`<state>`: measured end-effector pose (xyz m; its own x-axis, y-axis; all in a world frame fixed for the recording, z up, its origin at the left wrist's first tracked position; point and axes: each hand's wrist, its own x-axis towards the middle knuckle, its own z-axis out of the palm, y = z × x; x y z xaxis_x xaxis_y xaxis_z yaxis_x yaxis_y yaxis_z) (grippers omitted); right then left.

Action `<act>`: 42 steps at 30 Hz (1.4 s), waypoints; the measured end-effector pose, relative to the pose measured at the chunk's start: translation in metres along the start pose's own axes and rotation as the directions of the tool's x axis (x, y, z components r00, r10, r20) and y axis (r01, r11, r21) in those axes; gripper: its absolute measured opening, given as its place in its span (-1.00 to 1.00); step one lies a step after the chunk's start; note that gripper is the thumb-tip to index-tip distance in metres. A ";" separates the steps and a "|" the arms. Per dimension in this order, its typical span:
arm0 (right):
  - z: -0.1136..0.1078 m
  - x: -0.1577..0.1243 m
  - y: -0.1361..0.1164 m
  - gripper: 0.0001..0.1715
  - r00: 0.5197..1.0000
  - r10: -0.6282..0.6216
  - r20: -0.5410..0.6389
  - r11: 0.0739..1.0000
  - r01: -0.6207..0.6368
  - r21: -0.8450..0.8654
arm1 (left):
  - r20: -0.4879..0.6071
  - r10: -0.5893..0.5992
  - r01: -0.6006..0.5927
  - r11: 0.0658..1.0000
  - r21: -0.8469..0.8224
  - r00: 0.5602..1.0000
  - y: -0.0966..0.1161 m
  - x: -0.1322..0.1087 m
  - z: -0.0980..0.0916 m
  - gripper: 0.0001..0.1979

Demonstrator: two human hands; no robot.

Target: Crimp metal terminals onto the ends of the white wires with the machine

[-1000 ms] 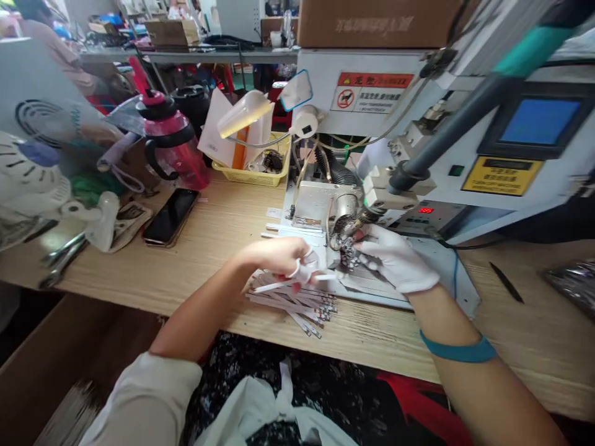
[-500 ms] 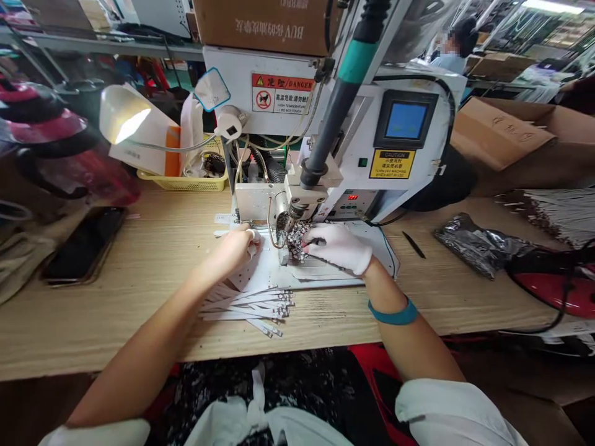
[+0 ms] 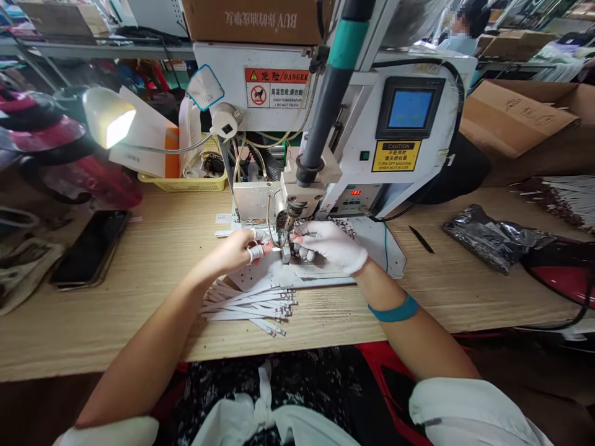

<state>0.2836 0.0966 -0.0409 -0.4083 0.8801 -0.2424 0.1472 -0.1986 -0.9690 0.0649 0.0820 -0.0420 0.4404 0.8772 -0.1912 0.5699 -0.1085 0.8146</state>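
My left hand [image 3: 242, 251], with white covers on some fingers, pinches a thin white strip [image 3: 276, 249] whose bright end shows at the metal block [image 3: 285, 253] under the machine head. From the other side my right hand [image 3: 332, 246], in a white glove, reaches to the same block. Its thumb and forefinger are closed together; what they hold is too small to make out. Small dark and pale bits [image 3: 344, 228] lie behind the gloved hand. Below the left hand, a fanned pile of white strips [image 3: 251, 306] with small pieces at their ends rests on the table.
The white machine [image 3: 353, 155] carries danger labels and a lit screen [image 3: 409, 108]. A phone [image 3: 90, 248], a pink bottle [image 3: 102, 170] and a yellow basket [image 3: 186, 183] stand left. Right are a dark plastic bag [image 3: 493, 235], a carton [image 3: 515, 118] and bundled strips [image 3: 567, 198].
My left hand has moved right to the metal block, with the strip's end now showing. My right hand has left the heap of small bits and come left to the block.
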 end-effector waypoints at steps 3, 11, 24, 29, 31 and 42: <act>0.005 0.005 0.007 -0.77 0.999 0.001 0.046 0.996 -0.005 0.087 | -0.042 -0.008 0.004 0.997 -0.076 0.999 0.000 0.000 0.001 -0.65; 0.010 0.011 0.010 -0.71 0.999 0.030 0.033 0.993 -0.033 0.113 | -0.086 -0.074 0.062 0.989 -0.133 0.994 0.005 0.003 0.007 -0.70; 0.017 0.008 0.004 -0.75 1.000 0.022 -0.013 0.998 -0.021 0.057 | -0.088 -0.146 0.128 0.976 -0.177 0.985 0.008 0.008 0.014 -0.79; 0.016 0.008 0.006 -0.72 1.000 0.029 0.001 0.995 -0.029 0.092 | -0.094 -0.139 0.119 0.974 -0.192 0.986 0.010 0.008 0.013 -0.80; 0.015 0.009 0.008 -0.71 1.000 0.021 0.001 0.995 -0.021 0.101 | -0.094 -0.139 0.119 0.973 -0.196 0.986 0.010 0.009 0.013 -0.80; 0.014 0.009 0.011 -0.71 1.000 0.015 -0.003 0.996 -0.015 0.087 | -0.081 -0.134 0.116 0.974 -0.195 0.988 0.008 0.011 0.011 -0.82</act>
<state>0.2691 0.0967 -0.0543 -0.4033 0.8783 -0.2567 0.0746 -0.2480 -0.9659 0.0819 0.0854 -0.0440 0.3029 0.9186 -0.2537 0.4710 0.0872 0.8778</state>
